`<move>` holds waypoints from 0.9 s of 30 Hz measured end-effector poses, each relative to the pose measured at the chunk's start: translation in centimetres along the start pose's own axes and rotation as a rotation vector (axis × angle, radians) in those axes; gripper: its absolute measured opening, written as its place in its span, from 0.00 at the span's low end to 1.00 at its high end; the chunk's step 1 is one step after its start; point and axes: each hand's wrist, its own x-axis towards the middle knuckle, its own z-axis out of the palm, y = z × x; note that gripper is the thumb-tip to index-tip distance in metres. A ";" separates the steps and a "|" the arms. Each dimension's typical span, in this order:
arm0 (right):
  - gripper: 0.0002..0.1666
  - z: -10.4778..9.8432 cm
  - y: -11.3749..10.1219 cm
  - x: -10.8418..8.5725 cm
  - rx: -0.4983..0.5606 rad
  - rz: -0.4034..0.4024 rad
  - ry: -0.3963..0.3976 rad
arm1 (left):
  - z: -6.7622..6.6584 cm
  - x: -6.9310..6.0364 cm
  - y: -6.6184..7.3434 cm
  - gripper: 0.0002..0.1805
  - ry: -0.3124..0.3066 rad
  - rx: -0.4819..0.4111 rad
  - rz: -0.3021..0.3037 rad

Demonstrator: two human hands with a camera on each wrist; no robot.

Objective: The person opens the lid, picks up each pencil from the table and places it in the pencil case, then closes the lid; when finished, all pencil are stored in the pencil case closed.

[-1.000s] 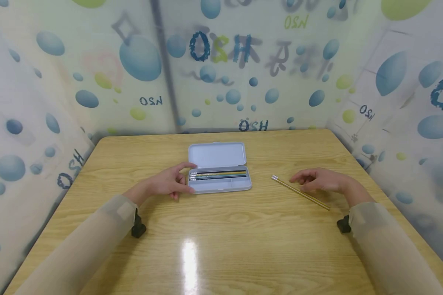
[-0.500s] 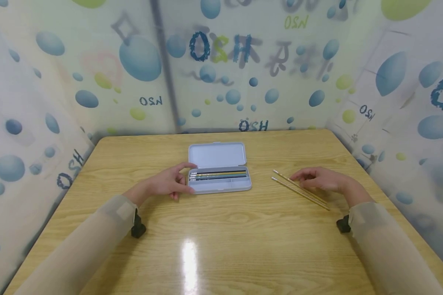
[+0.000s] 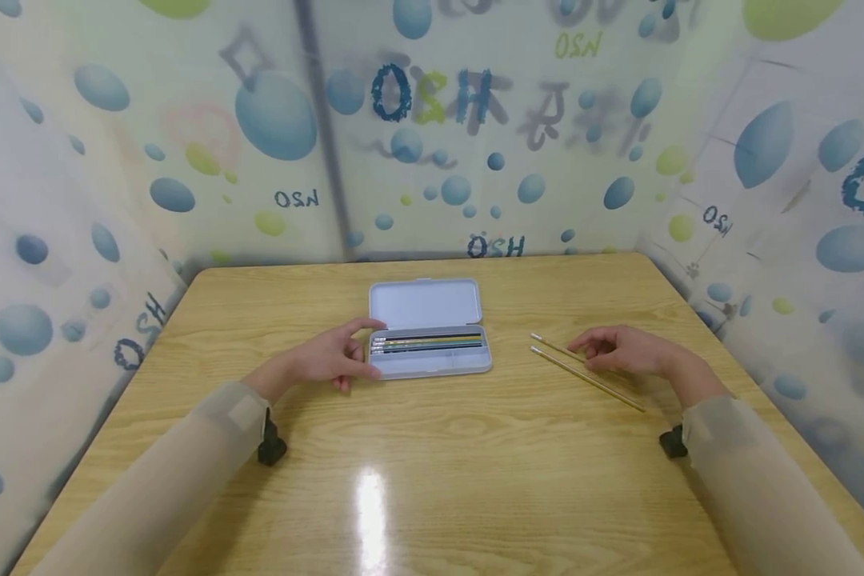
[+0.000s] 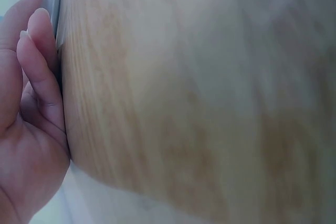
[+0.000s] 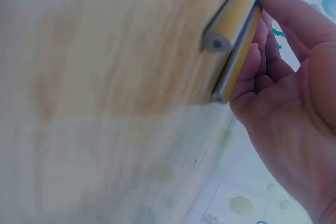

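A pale blue-grey pencil case (image 3: 468, 362) stands with its lid (image 3: 425, 302) folded back, and several pencils (image 3: 432, 342) lie in its rear compartment. My left hand (image 3: 324, 356) holds the case's left end, with the thumb at the front corner and the index finger at the back. To the right, two yellow pencils lie slantwise on the table, slightly apart, white ends toward the case. My right hand (image 3: 630, 352) pinches the farther pencil (image 3: 551, 343) between thumb and fingers. The nearer pencil (image 3: 590, 379) lies free; in the right wrist view its plain end (image 5: 218, 41) shows.
The wood-grain table (image 3: 432, 448) reaches back to a patterned curtain (image 3: 432, 160) that also closes in both sides. A small front compartment sits at the case's right. Dark wrist cameras hang under both sleeves.
The two yellow pencils, side by side a second ago, now lie apart, the farther one at my right fingertips. My left hand and the case have stayed in place.
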 end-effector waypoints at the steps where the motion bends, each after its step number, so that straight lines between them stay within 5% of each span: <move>1: 0.23 0.0 0.0 0.0 -0.014 -0.007 0.008 | 0.0 0.0 0.0 0.52 -0.001 0.000 -0.001; 15: 0.18 0.5 -1.2 0.2 -0.171 -0.018 0.159 | 0.1 -0.1 0.0 0.51 0.000 -0.004 -0.009; 27: 0.19 0.2 -2.9 0.5 -0.104 -0.078 0.205 | 0.0 0.0 0.0 0.50 -0.003 -0.019 -0.013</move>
